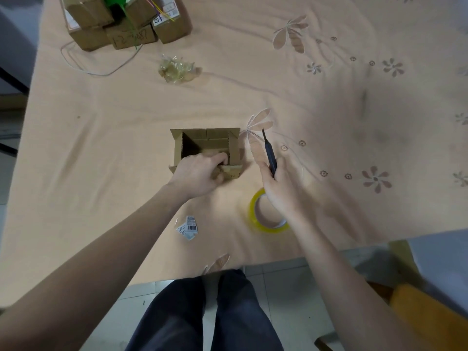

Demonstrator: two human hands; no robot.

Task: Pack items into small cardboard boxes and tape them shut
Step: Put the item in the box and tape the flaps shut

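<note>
Your left hand gripped the open box's near wall to steady it; right hand, just beside the box, clamped the knife, blade away, ready for tape.

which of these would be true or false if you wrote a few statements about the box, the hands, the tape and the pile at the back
1. The right hand holds a dark cutter. True.
2. The box is taped shut. False: its top is open and the left hand grips its near wall, fingers inside.
3. The tape roll sits inside the box. False: it lies on the cloth, near the right wrist.
4. A pile of boxes stands at the far left corner. True.
5. The barcode scrap lies on the pile of boxes. False: it lies on the cloth near the front edge, between the arms.
</note>
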